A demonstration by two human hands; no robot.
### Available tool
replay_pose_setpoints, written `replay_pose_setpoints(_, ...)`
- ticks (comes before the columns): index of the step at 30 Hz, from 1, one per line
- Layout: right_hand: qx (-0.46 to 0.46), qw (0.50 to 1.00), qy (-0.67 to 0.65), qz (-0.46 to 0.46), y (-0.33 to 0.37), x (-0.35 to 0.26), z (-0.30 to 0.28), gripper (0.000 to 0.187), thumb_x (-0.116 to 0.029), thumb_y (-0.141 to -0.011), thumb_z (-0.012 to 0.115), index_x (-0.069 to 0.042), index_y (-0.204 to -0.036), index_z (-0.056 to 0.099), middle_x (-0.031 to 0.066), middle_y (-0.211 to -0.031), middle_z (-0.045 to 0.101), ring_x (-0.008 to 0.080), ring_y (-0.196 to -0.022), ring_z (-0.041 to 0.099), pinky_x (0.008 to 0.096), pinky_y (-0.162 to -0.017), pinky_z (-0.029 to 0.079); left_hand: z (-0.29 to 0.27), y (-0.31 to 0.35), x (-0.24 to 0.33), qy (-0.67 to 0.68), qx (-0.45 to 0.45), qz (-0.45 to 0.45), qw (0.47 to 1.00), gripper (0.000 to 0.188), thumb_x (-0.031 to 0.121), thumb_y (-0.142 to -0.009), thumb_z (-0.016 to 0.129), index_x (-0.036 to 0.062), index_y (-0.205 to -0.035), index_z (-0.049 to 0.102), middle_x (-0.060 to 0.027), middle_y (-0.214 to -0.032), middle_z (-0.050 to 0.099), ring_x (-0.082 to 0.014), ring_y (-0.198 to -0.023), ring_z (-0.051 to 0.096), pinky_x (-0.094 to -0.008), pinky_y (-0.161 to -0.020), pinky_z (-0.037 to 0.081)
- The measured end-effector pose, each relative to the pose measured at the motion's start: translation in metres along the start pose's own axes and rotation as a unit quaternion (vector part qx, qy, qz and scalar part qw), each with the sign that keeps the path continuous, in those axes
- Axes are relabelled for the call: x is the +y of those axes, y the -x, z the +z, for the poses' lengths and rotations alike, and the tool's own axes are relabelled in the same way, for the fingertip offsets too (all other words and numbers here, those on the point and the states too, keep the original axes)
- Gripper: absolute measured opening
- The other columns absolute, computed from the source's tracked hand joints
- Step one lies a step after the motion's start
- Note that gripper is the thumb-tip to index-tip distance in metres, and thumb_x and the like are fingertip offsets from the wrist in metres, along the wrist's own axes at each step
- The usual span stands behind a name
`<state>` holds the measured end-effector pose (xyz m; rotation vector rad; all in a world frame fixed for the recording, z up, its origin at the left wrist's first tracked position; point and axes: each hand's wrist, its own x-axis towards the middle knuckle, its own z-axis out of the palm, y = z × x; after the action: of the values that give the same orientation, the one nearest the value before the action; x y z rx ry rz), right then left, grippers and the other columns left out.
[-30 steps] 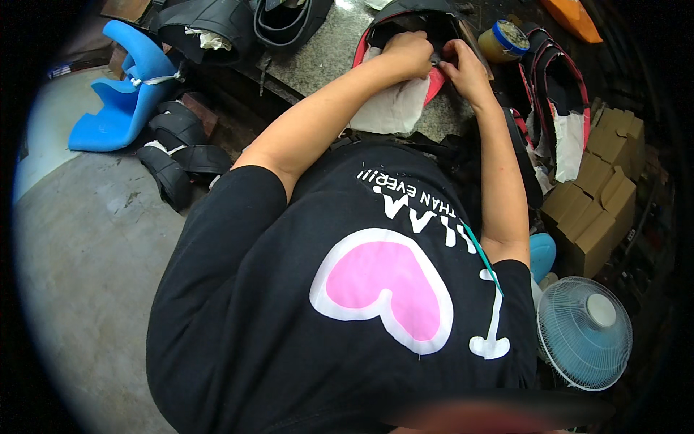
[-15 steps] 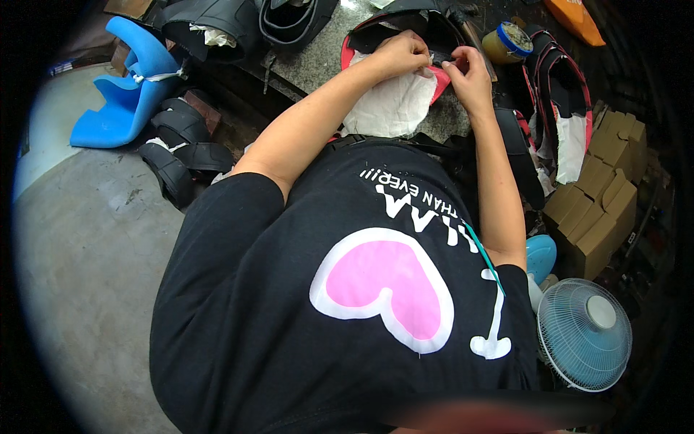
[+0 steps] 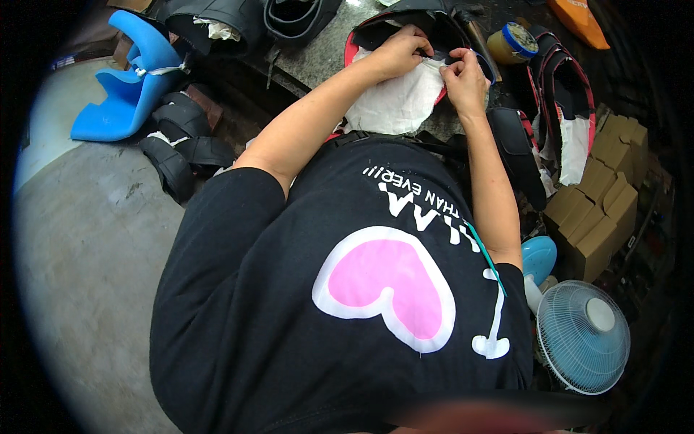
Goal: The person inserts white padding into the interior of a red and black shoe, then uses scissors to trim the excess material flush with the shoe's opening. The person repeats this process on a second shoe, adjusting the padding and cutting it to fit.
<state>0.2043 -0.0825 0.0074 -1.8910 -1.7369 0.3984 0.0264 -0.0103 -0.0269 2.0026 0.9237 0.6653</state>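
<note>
A black, curved padded piece with red edging lies on the grey work surface in front of me, and a white cloth hangs from its near side. My left hand rests on the cloth's upper edge with fingers bent and closed together; cloth appears pinched under the fingertips. To its right, my right hand has thumb and fingers drawn together on the cloth's right corner. Whether a small tool or thread sits between the fingers is too small to tell. The piece's dark inside shows just beyond both hands.
A blue-rimmed jar stands right of the work. More black, red-edged pieces lie beyond it, near cardboard boxes and a fan. At left are a bent blue foam piece and black padded parts.
My right hand has turned and its fingers have closed onto the cloth's edge. White cloth now covers much of the red edging between the hands. My left hand stays nearly in place.
</note>
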Motion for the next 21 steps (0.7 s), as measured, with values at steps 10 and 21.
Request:
replay_pose_setpoints(10, -0.001, 1.0, -0.004, -0.028, 0.002, 0.008, 0.001, 0.033, -0.015, -0.076, 0.071, -0.007, -0.104, 0.056, 0.006, -0.074, 0.068, 0.023, -0.072, 0.066, 0.0362, -0.068, 0.048, 0.011, 0.008, 0.005, -0.044, 0.052, 0.042, 0.997, 0.026, 0.01, -0.076, 0.072, 0.0042, -0.102, 0.068, -0.0167, -0.117, 0.057, -0.0332, -0.113, 0.056, -0.0378, -0.096, 0.047)
replay_pose_setpoints(21, -0.03, 0.997, -0.065, 0.008, 0.002, 0.016, 0.001, 0.033, -0.012, -0.075, 0.07, -0.006, -0.103, 0.054, 0.0056, -0.073, 0.066, 0.0182, -0.067, 0.064, 0.0326, -0.064, 0.048, 0.02, 0.011, 0.015, -0.091, 0.074, 0.031, 0.993, 0.037, 0.019, -0.073, 0.079, 0.0027, -0.102, 0.064, -0.016, -0.118, 0.056, -0.0337, -0.114, 0.054, -0.0399, -0.098, 0.045)
